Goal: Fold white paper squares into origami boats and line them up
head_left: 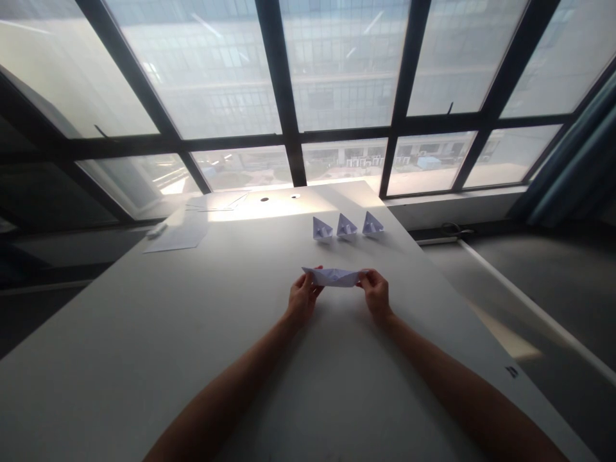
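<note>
A folded white paper boat (335, 278) is stretched lengthwise between my two hands, just above the table. My left hand (304, 296) pinches its left end, the pointed tip showing past the fingers. At the other end, my right hand (375, 292) grips the paper between thumb and fingers. Beyond my hands, three folded paper boats stand in a row: a left one (322, 230), a middle one (346, 227) and a right one (372, 224).
The white table (231, 333) reaches toward a large framed window (337, 70). Paper sheets (177, 236) lie at its far left, with a small white object (156, 231) beside them. Cable holes (264, 199) pierce the far end. A blue curtain (568, 154) hangs at the right.
</note>
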`<state>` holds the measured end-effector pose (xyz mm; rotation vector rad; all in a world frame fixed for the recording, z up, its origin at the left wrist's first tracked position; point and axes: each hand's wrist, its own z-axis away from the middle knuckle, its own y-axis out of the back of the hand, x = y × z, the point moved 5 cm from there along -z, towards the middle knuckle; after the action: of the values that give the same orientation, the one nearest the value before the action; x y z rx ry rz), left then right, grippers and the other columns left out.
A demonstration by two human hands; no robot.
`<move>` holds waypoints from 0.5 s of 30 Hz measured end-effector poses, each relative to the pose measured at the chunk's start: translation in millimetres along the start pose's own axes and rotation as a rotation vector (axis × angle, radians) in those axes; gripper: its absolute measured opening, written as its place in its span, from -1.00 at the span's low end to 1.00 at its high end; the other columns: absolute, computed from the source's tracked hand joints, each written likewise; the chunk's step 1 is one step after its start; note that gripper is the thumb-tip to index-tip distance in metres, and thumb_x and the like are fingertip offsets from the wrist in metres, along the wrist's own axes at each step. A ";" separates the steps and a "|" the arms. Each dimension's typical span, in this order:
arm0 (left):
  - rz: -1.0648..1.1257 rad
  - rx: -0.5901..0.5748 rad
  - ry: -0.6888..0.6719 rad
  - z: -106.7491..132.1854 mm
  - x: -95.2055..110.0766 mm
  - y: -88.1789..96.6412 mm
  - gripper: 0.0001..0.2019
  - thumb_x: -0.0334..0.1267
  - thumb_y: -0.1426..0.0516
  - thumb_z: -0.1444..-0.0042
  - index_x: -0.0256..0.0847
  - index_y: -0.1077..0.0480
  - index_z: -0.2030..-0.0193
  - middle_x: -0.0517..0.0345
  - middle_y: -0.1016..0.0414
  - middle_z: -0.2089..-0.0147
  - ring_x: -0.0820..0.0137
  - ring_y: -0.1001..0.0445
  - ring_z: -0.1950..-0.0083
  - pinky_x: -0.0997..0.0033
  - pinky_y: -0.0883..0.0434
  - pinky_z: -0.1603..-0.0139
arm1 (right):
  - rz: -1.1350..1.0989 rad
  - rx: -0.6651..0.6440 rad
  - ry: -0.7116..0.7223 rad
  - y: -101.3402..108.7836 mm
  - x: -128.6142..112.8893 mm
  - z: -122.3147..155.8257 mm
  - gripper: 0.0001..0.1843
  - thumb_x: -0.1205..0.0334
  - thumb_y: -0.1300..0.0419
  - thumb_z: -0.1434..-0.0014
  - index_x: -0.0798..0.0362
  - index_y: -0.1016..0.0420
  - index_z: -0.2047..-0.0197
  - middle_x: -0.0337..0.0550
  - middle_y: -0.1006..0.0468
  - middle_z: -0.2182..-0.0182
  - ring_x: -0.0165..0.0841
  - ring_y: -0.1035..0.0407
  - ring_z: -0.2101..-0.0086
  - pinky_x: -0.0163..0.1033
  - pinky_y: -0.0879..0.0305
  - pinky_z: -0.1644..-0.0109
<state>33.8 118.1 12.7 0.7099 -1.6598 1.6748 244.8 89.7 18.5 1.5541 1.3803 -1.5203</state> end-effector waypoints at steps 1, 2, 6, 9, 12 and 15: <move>0.027 0.010 0.007 -1.0 -0.5 1.7 -0.67 -0.10 -0.34 -0.05 -0.29 -0.55 0.13 -0.10 -0.46 -0.16 0.29 -0.53 0.05 0.27 -0.44 -0.04 | -0.007 0.013 -0.012 1.2 1.0 -0.4 -0.71 0.00 -0.29 -0.06 0.06 -0.50 0.30 -0.22 -0.50 0.44 -0.36 -0.39 0.41 -0.22 -0.43 0.27; 0.053 0.023 0.013 -1.8 -1.0 3.3 -0.70 -0.12 -0.34 -0.07 -0.28 -0.54 0.13 -0.08 -0.46 -0.17 0.29 -0.53 0.04 0.26 -0.44 -0.05 | -0.017 0.023 -0.025 2.0 1.8 -0.6 -0.71 0.00 -0.30 -0.05 0.06 -0.50 0.30 -0.23 -0.50 0.44 -0.36 -0.40 0.40 -0.22 -0.44 0.27; 0.106 0.070 0.036 -2.6 -2.3 7.1 -0.73 -0.13 -0.31 -0.11 -0.25 -0.52 0.13 -0.05 -0.50 -0.10 0.32 -0.53 0.05 0.29 -0.46 -0.04 | -0.073 0.025 -0.078 0.8 2.7 0.6 -0.69 0.00 -0.34 0.00 0.06 -0.50 0.31 -0.23 -0.51 0.43 -0.36 -0.42 0.40 -0.22 -0.47 0.29; 0.105 -0.002 0.023 -1.3 -2.0 2.1 -0.69 -0.14 -0.34 -0.07 -0.22 -0.49 0.09 -0.01 -0.54 -0.03 0.32 -0.54 0.03 0.27 -0.43 -0.10 | -0.096 0.004 -0.101 -2.4 0.8 2.8 -0.69 0.02 -0.37 0.03 0.06 -0.50 0.32 -0.24 -0.52 0.45 -0.36 -0.43 0.41 -0.18 -0.50 0.26; 0.061 -0.086 0.031 1.3 -3.3 -4.4 -0.63 -0.20 -0.38 0.00 -0.26 -0.49 0.07 0.00 -0.58 0.06 0.31 -0.55 0.06 0.24 -0.39 -0.15 | -0.064 -0.059 -0.102 -6.6 -2.3 5.3 -0.70 0.05 -0.38 0.05 0.08 -0.48 0.35 -0.25 -0.51 0.49 -0.34 -0.45 0.43 -0.14 -0.50 0.25; 0.000 -0.055 0.029 2.4 -2.8 -4.7 -0.64 -0.19 -0.41 0.04 -0.33 -0.51 0.15 -0.05 -0.59 0.10 0.31 -0.56 0.08 0.26 -0.40 -0.13 | 0.041 -0.175 -0.076 -11.7 -5.2 7.9 -0.74 0.09 -0.37 0.05 0.08 -0.44 0.40 -0.26 -0.49 0.52 -0.34 -0.43 0.47 -0.20 -0.45 0.32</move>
<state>39.0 115.3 13.6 0.6561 -1.6786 1.6252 232.0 84.7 24.9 1.3960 1.3900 -1.3805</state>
